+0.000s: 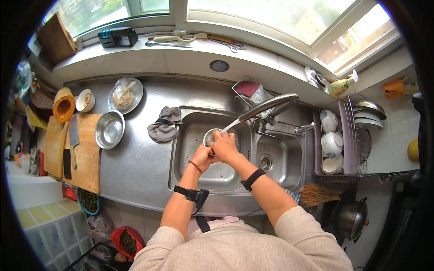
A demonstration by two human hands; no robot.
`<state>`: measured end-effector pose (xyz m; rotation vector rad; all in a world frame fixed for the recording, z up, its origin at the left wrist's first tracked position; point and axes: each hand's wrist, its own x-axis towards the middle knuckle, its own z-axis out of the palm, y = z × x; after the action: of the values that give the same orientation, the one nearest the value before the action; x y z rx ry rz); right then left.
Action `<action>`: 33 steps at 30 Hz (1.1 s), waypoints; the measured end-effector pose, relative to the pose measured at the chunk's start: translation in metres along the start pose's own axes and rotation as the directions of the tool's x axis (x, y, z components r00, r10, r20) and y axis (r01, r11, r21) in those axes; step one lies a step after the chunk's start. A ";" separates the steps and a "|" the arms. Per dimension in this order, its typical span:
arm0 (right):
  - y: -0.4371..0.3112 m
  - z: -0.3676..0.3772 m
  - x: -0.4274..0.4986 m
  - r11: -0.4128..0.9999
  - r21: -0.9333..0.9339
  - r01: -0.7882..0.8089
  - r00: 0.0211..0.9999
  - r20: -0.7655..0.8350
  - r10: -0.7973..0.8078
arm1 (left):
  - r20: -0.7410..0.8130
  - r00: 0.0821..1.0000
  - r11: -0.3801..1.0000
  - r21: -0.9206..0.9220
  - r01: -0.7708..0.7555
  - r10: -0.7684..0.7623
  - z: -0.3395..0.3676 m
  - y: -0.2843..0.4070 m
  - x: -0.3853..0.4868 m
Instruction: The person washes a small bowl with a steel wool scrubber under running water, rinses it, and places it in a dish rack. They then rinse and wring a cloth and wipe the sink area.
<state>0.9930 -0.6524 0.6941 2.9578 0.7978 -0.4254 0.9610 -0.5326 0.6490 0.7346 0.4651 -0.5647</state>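
Observation:
Over the larger basin of the steel sink (pixel 203 179), my left hand (pixel 202 158) grips a small white bowl (pixel 207 134) by its near side. My right hand (pixel 223 145) reaches into or over the bowl's opening, its fingers partly hiding it; whether they hold anything inside cannot be seen. Water from the faucet (pixel 268 106) runs down onto the bowl and the right fingers. A grey cloth (pixel 162 130) lies on the counter at the sink's left edge. The smaller basin with its drain (pixel 266 162) is to the right.
Left on the counter are a steel bowl (pixel 110 129), a cutting board (pixel 90 155) with a cleaver (pixel 74 130), a cut squash (pixel 63 106), and a plate (pixel 137 98) with a bagged food. A wire holder (pixel 237 88) stands behind the sink; a dish rack (pixel 349 135) with bowls is at right.

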 end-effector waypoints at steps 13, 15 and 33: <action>0.033 0.016 -0.051 0.927 0.295 -0.230 0.942 -0.170 0.288 | 0.190 0.426 -0.070 0.957 -0.282 0.885 -0.003 -0.008 0.009; 0.040 0.024 -0.058 0.852 0.427 -0.305 0.916 -0.115 0.385 | 0.227 0.377 -0.124 0.953 -0.278 0.898 -0.004 -0.002 0.011; 0.024 0.021 -0.063 0.568 0.806 0.168 0.673 -0.515 0.532 | -0.118 0.984 0.971 -0.181 -0.154 0.134 0.002 -0.011 0.009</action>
<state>0.9476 -0.7064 0.6909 4.1127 0.2096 0.7136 0.9613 -0.5439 0.6401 0.6121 0.5507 -0.3409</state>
